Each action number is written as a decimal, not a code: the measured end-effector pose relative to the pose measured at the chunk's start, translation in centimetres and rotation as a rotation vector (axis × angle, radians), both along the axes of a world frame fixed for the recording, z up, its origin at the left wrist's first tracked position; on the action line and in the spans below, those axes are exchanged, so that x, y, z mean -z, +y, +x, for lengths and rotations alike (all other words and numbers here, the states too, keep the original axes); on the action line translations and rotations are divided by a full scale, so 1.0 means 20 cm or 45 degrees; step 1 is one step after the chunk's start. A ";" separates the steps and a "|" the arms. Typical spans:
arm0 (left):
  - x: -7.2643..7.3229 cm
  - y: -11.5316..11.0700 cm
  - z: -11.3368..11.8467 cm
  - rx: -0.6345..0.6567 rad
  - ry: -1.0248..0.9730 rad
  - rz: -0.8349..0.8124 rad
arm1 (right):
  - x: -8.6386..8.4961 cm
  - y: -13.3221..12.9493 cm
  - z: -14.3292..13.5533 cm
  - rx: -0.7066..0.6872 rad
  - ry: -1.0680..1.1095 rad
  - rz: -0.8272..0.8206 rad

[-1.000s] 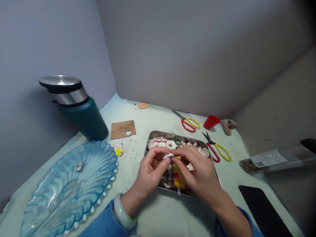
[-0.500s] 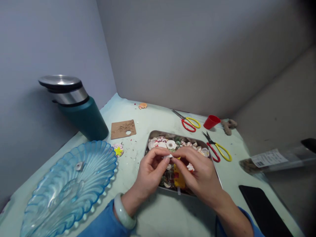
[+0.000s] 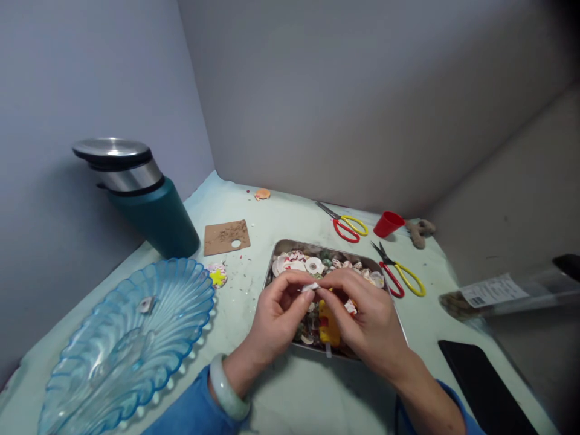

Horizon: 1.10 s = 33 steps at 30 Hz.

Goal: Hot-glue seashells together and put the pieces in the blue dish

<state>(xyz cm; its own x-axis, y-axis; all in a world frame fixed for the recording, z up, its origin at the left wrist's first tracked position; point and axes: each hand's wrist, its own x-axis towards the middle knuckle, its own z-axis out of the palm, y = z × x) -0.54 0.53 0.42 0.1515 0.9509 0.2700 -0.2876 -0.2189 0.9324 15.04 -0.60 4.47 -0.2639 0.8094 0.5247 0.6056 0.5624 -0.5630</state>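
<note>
Pale green tabletop (image 3: 290, 386): small white scrap (image 3: 310, 287), above metal tray (image 3: 284, 241).
Left hand (image 3: 281, 311) and right hand (image 3: 369, 314): fingertips pinched on scrap; probably light, flimsy, best held by edges.

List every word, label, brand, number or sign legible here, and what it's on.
No text can be read outright.
White label on the clear packaging, right: print and a barcode, too small and blurred to read.
Small piece in the blue dish: dark mark, too blurred to tell whether it is text.
Teal bottle: no text visible.
</note>
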 end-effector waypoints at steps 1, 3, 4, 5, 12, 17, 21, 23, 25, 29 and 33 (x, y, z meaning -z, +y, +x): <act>0.00 0.00 0.00 0.008 0.004 -0.011 | 0.00 0.00 0.00 0.007 0.006 -0.004; 0.00 0.00 0.00 0.029 0.002 -0.037 | 0.00 0.00 0.00 0.011 0.009 -0.014; 0.00 0.00 0.00 0.043 -0.005 -0.050 | 0.00 0.00 0.01 0.011 0.011 -0.016; 0.00 -0.01 -0.01 0.061 -0.014 -0.063 | 0.00 0.00 0.01 0.012 0.014 -0.015; -0.01 -0.01 -0.01 0.088 -0.036 -0.063 | 0.00 0.01 0.00 0.019 0.022 0.009; -0.01 -0.01 -0.01 0.075 -0.058 -0.050 | 0.00 0.01 0.00 0.013 0.027 0.006; 0.00 -0.01 -0.01 0.068 -0.051 -0.028 | 0.00 0.01 0.01 0.007 0.028 0.014; 0.00 -0.01 -0.01 0.048 -0.034 -0.008 | 0.00 0.01 0.01 0.007 0.034 0.006; 0.00 -0.01 -0.02 0.032 -0.016 0.017 | 0.00 0.01 0.01 0.008 0.047 0.002; 0.00 -0.01 -0.02 0.030 -0.002 0.055 | -0.01 0.00 0.01 0.005 0.067 0.003; 0.00 0.00 -0.02 0.027 -0.006 0.076 | -0.02 0.00 0.00 -0.003 0.076 0.013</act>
